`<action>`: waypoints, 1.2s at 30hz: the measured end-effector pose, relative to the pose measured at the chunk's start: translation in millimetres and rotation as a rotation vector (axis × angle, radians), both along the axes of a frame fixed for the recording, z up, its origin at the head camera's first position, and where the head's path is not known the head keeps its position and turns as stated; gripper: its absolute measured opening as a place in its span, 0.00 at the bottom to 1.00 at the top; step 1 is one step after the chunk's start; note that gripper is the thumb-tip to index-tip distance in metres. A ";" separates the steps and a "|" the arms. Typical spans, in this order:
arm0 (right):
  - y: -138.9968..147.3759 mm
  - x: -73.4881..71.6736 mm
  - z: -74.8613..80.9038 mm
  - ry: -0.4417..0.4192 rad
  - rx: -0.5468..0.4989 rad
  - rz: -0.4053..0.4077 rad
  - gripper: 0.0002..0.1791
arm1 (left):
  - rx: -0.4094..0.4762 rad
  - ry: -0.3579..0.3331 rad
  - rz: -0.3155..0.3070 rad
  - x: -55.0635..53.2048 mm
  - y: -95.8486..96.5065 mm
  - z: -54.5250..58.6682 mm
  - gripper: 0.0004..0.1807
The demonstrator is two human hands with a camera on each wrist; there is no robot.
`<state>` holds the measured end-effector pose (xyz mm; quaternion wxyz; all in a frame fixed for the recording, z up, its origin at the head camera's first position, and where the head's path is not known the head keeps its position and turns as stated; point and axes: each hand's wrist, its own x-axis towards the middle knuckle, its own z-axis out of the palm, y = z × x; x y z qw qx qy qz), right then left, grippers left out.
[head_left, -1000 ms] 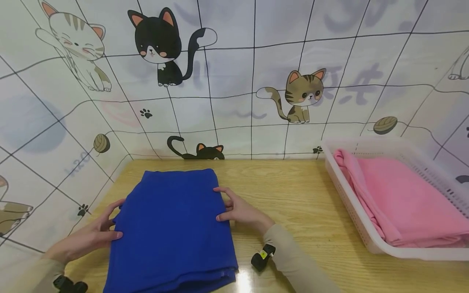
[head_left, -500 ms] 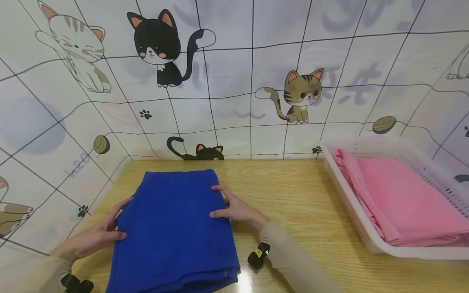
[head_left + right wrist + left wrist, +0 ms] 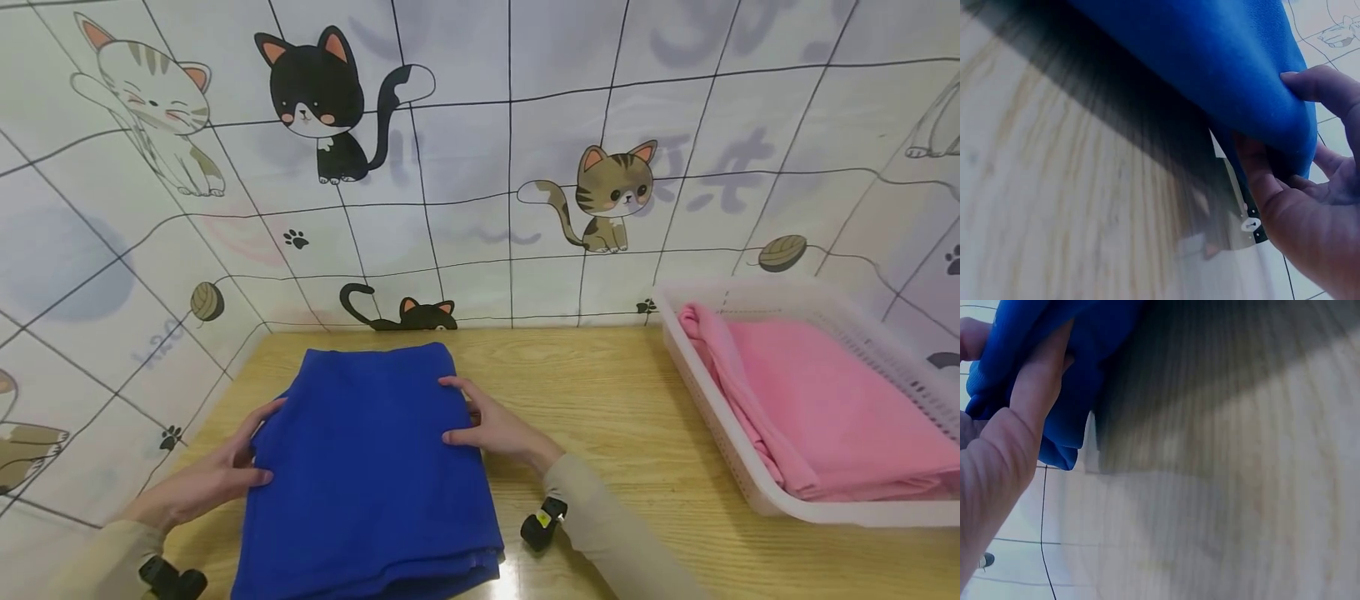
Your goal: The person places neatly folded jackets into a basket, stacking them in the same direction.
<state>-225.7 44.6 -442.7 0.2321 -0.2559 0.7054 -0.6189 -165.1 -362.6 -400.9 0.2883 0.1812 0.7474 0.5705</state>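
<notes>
A folded blue cloth (image 3: 367, 467) lies in layers at the left of the wooden table, its loose layered edge toward me. My left hand (image 3: 213, 479) grips its left side, with the thumb on the outside and the other fingers partly hidden by fabric. In the left wrist view, the blue cloth (image 3: 1079, 394) bunches around the fingers. On the opposite side my right hand (image 3: 495, 425) holds the right edge. The right wrist view has fingers of the right hand (image 3: 1310, 206) pinching the rounded fold, some tucked underneath it. Shadow shows on the wood under the cloth's sides.
A white plastic basket (image 3: 708, 425) stands at the right with a folded pink cloth (image 3: 840, 408) inside. Bare wooden tabletop (image 3: 585, 392) lies between it and the blue cloth. A cat-printed wall covering (image 3: 480, 233) borders the table at the back and left.
The blue cloth and both hands have shifted slightly to the right, the left hand more than the right. The basket and pink cloth stay in place.
</notes>
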 end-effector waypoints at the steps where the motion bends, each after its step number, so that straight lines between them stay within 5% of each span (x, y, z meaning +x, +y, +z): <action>1: 1.6 -0.1 0.7 0.004 0.000 -0.008 0.41 | -0.018 0.012 0.008 -0.5 2.0 0.9 0.51; 8: 14.3 -0.8 6.5 0.066 0.005 -0.062 0.42 | -0.036 0.036 0.032 -10.4 14.1 9.6 0.50; 19: 42.3 -1.5 27.4 0.165 0.050 -0.032 0.42 | -0.025 0.038 0.067 -18.7 36.0 19.8 0.46; 36: 85.4 2.5 40.4 0.141 0.106 -0.100 0.42 | 0.033 0.062 0.011 -36.9 72.6 22.6 0.45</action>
